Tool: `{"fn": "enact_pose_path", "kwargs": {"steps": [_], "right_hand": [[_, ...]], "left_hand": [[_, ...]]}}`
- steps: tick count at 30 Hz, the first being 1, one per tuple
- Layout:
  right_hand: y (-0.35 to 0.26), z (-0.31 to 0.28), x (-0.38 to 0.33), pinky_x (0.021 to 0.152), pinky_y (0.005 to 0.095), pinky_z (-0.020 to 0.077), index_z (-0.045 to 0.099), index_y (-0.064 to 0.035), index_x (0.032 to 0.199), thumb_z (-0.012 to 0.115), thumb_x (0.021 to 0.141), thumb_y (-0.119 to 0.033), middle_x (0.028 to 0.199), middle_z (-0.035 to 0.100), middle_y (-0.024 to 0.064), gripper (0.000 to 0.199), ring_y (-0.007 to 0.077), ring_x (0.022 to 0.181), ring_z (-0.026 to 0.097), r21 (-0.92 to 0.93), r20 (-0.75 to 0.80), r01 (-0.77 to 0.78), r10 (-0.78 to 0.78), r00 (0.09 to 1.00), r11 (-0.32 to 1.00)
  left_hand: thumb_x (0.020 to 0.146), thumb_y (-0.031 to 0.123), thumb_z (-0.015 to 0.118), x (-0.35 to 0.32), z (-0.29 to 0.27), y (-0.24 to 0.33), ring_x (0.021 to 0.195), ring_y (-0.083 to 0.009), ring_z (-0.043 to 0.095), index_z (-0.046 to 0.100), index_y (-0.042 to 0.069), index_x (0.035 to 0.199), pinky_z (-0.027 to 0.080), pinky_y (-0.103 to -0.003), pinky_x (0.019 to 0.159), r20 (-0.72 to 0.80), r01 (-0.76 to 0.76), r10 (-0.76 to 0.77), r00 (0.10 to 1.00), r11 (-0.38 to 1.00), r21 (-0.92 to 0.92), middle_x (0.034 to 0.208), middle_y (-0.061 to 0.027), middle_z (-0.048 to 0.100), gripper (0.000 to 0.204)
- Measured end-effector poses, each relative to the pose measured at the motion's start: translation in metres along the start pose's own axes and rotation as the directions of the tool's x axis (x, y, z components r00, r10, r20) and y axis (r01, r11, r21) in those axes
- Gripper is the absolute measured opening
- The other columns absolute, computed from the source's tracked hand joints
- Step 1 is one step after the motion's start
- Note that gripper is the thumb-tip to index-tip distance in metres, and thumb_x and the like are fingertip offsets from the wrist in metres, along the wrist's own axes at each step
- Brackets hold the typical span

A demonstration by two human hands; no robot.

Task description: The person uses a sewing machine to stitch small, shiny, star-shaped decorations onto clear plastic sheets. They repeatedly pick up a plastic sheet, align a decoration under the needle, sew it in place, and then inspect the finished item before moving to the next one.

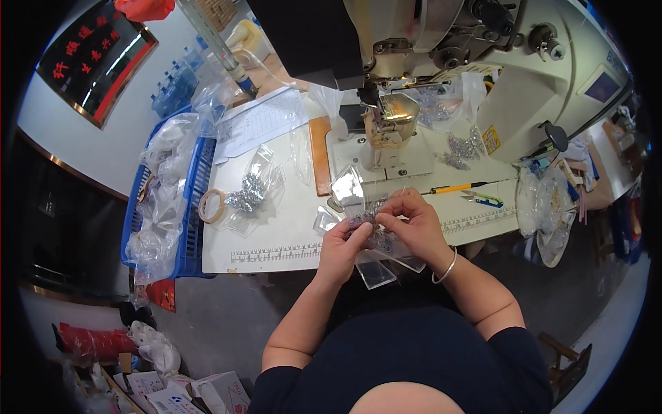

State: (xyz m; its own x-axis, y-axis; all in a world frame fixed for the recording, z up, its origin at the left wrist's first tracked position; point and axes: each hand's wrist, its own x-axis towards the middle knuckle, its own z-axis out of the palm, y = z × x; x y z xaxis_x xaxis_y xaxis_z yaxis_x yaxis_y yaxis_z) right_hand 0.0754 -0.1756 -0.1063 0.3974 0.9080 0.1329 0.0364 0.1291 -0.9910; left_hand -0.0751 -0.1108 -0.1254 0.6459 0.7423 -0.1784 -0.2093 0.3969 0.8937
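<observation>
At the table's front edge, below the sewing machine's head [389, 124], both my hands pinch a small glittery grey piece [361, 220]. My left hand [339, 245] has its thumb and fingers closed on the piece's left part. At its right end my right hand [412, 224] is closed, thumb against fingertips. Clear plastic pieces [376, 273] lie about and under my hands, some jutting over the edge. Another clear sheet [348, 190] rises just behind my left fingers. My hands cover part of the glittery piece.
On the left stand a blue basket [200, 200] of clear bags, a tape roll [212, 206] and a silvery glittery bundle [249, 194] on plastic. A yellow pen [458, 187] and thread snips [483, 199] lie right of my hands. Glittery pieces [465, 146] rest beside the machine.
</observation>
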Motion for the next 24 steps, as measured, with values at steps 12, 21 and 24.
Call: {"fn": "enact_pose_path", "kwargs": {"steps": [12,21,24], "right_hand": [[-0.0032,0.0032,-0.0012,0.069,0.0254,0.0466,0.06,-0.0012,0.082,0.065,0.077,-0.005,0.097,0.047,0.0081,0.008,0.0138,0.074,0.055,-0.164,-0.058,0.102,-0.113,0.992,0.981],[-0.0043,0.0006,-0.0015,0.069,0.0235,0.046,0.059,-0.001,0.083,0.063,0.078,-0.003,0.098,0.045,0.0069,0.007,0.0117,0.08,0.051,-0.176,-0.008,0.101,-0.104,0.995,0.979],[-0.0008,0.0008,-0.001,0.068,0.0233,0.0453,0.059,-0.0016,0.083,0.064,0.077,-0.003,0.098,0.046,0.0065,0.008,0.0109,0.075,0.052,-0.138,-0.005,0.104,-0.106,0.994,0.985]], "left_hand": [[0.098,0.024,0.037,-0.0046,0.0005,0.0052,0.099,-0.0113,0.053,0.041,0.009,0.131,0.048,-0.032,0.079,0.163,0.032,0.001,0.987,0.98,-0.197,0.113,-0.0048,0.053,0.037],[0.099,0.029,0.032,-0.0062,0.0008,0.0077,0.1,-0.0139,0.053,0.039,0.009,0.132,0.045,-0.033,0.084,0.147,0.118,-0.075,0.986,0.944,-0.309,0.113,-0.0054,0.053,0.04],[0.098,0.031,0.031,-0.0057,0.0002,0.0106,0.103,-0.0158,0.052,0.038,0.009,0.133,0.044,-0.034,0.087,0.165,0.176,-0.122,0.979,0.913,-0.368,0.115,-0.0064,0.053,0.042]]}}
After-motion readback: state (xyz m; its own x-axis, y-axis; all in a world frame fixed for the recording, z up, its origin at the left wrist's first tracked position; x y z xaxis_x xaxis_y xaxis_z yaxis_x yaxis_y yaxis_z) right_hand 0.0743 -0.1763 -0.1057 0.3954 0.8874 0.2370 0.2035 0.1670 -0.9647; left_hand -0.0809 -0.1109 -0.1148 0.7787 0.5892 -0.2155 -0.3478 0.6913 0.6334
